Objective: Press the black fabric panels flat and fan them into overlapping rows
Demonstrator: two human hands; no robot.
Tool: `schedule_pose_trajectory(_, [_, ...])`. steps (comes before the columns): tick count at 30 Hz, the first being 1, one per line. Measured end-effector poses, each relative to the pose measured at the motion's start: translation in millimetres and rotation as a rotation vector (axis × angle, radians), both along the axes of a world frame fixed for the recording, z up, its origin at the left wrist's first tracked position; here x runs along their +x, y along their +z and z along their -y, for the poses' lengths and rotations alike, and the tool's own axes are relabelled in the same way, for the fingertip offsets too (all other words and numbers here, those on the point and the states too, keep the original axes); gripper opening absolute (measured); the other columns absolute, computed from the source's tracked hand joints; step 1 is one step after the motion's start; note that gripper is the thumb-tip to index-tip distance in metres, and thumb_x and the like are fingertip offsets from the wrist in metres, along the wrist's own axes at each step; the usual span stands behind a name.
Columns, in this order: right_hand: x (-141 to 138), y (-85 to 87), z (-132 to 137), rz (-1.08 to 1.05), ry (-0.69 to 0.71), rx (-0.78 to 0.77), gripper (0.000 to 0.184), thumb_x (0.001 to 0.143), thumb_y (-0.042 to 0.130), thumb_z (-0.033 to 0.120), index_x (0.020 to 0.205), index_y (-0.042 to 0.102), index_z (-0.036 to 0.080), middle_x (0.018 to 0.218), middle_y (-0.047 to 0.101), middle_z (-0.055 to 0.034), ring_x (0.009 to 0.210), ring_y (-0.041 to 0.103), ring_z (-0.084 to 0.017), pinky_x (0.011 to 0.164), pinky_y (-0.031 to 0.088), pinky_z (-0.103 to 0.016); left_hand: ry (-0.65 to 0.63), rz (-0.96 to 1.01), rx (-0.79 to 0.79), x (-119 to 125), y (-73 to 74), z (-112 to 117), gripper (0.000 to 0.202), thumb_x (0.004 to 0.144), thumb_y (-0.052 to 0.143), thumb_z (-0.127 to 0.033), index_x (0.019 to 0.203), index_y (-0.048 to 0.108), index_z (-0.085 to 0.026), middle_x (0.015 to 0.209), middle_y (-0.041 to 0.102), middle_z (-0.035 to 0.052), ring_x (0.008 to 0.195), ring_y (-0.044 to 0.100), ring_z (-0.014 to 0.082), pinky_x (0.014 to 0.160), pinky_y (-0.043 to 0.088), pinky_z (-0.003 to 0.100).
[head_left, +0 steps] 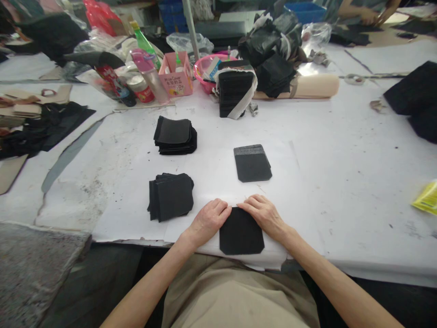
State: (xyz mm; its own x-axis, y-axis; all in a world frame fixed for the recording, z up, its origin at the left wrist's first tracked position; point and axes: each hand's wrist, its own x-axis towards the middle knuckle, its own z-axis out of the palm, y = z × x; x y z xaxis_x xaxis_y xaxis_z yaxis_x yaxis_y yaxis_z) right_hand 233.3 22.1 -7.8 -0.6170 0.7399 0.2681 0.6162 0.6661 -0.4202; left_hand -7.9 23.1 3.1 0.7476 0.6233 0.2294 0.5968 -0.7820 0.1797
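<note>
A black fabric piece [241, 232] with cut corners lies flat at the table's near edge. My left hand [212, 216] grips its far left corner, thumb and fingers pressed together. At the far right corner, my right hand [262, 213] pinches the same edge. Just beyond my hands is a small stack of black pieces with grey strips [253, 164]. To the left sit a loose stack of black pieces [172, 197] and, farther back, a taller black stack [175, 135]. What lies under my fingertips is hidden.
White paper covers the table [324, 182]. At the back stand a bound black bundle [235, 89], a pink box [175, 77], a pink basin [203, 70] and a beige roll [316, 86]. A yellow packet [426, 198] lies far right. Another person's hands [370, 17] show at the top right.
</note>
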Motion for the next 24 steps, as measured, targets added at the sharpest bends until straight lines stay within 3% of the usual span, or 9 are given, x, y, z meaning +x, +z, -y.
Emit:
schedule_pose_trajectory(8, [1.2, -2.8, -0.9, 0.010, 0.021, 0.084, 0.024, 0.100, 0.045, 0.020, 0.112, 0.065, 0.021, 0.097, 0.063, -0.0062, 0.092, 0.053, -0.019, 0.083, 0.044, -0.033, -0.033, -0.025, 0.046, -0.6, 1.4, -1.7, 0.023, 0.097, 0.046, -0.015, 0.117, 0.056, -0.012, 0.092, 0.057, 0.0071, 0.086, 0.053, 0.0205, 0.077, 0.052, 0.035])
schedule_pose_trajectory(15, [2.1, 0.1, -2.7, 0.044, 0.058, 0.085, 0.023, 0.100, 0.045, 0.021, 0.114, 0.063, 0.020, 0.100, 0.062, -0.0059, 0.095, 0.053, -0.019, 0.086, 0.044, -0.034, -0.055, -0.052, 0.056, 0.5, 3.2, -0.3, 0.022, 0.097, 0.046, -0.013, 0.116, 0.056, -0.010, 0.097, 0.058, 0.0089, 0.092, 0.055, 0.0217, 0.083, 0.053, 0.037])
schedule_pose_trajectory(24, [7.0, 4.0, -3.2, 0.045, 0.081, 0.056, 0.022, 0.100, 0.045, 0.019, 0.113, 0.063, 0.019, 0.103, 0.062, -0.0065, 0.099, 0.053, -0.020, 0.088, 0.045, -0.035, 0.010, 0.032, 0.007, -2.8, 4.1, 2.5, 0.017, 0.096, 0.046, -0.011, 0.110, 0.057, -0.010, 0.094, 0.059, 0.0086, 0.090, 0.055, 0.0206, 0.080, 0.053, 0.035])
